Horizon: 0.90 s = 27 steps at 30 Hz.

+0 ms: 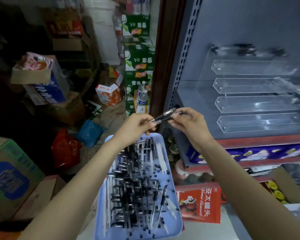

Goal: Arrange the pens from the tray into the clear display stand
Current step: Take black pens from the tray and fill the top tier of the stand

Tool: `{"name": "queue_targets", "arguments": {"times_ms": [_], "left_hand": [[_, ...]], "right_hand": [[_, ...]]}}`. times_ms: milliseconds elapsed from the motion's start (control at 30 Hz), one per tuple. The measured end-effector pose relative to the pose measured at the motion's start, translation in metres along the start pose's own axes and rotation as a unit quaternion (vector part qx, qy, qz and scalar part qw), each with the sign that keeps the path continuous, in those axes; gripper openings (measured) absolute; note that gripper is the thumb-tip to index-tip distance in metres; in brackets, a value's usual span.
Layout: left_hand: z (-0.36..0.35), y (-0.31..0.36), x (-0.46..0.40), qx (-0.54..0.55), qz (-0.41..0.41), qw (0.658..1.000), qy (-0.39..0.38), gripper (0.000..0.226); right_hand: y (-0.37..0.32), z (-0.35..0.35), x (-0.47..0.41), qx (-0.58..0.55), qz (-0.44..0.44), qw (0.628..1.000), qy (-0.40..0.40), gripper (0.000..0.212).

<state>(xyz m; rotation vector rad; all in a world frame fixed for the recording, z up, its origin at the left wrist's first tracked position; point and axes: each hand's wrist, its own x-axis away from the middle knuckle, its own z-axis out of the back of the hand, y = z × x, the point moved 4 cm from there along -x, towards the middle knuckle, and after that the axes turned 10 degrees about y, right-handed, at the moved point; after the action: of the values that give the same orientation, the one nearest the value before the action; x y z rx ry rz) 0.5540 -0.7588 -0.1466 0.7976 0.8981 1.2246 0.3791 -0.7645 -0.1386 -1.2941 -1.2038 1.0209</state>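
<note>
A light blue tray [177,224] low in the middle holds a heap of several black and white pens [137,184]. Above its far end, my left hand [135,127] and my right hand [190,123] together pinch a small bundle of black pens [164,116], the left at the tip end, the right at the cap end. The clear display stand [260,103] sits on the grey shelf to the right, with several slanted transparent tiers. A few dark pens [246,49] show blurred in its top tier; the lower tiers look bare.
The grey shelf unit [184,94] has a perforated upright and a red front edge [260,141]. Below it lie snack packs and a red packet [199,205]. Cardboard boxes [12,177], green cartons [139,54] and bags crowd the floor at left.
</note>
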Motion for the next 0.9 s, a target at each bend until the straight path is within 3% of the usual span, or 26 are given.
{"name": "queue_targets", "arguments": {"times_ms": [200, 300, 567, 900], "left_hand": [[-0.040, 0.081, -0.027, -0.119, -0.122, 0.983, 0.069, 0.011], [-0.077, 0.116, -0.046, -0.151, -0.144, 0.973, 0.095, 0.010], [-0.183, 0.200, -0.096, -0.090, -0.135, 0.970, 0.183, 0.007], [-0.231, 0.236, -0.183, -0.111, -0.099, 0.953, 0.263, 0.026]], "right_hand": [[-0.049, 0.086, -0.012, -0.080, 0.041, 0.995, 0.045, 0.010], [-0.069, 0.143, -0.027, -0.102, 0.051, 0.992, 0.059, 0.011], [-0.123, 0.277, -0.085, -0.067, 0.105, 0.992, 0.032, 0.011], [-0.158, 0.345, -0.183, 0.052, 0.152, 0.985, 0.069, 0.013]]}}
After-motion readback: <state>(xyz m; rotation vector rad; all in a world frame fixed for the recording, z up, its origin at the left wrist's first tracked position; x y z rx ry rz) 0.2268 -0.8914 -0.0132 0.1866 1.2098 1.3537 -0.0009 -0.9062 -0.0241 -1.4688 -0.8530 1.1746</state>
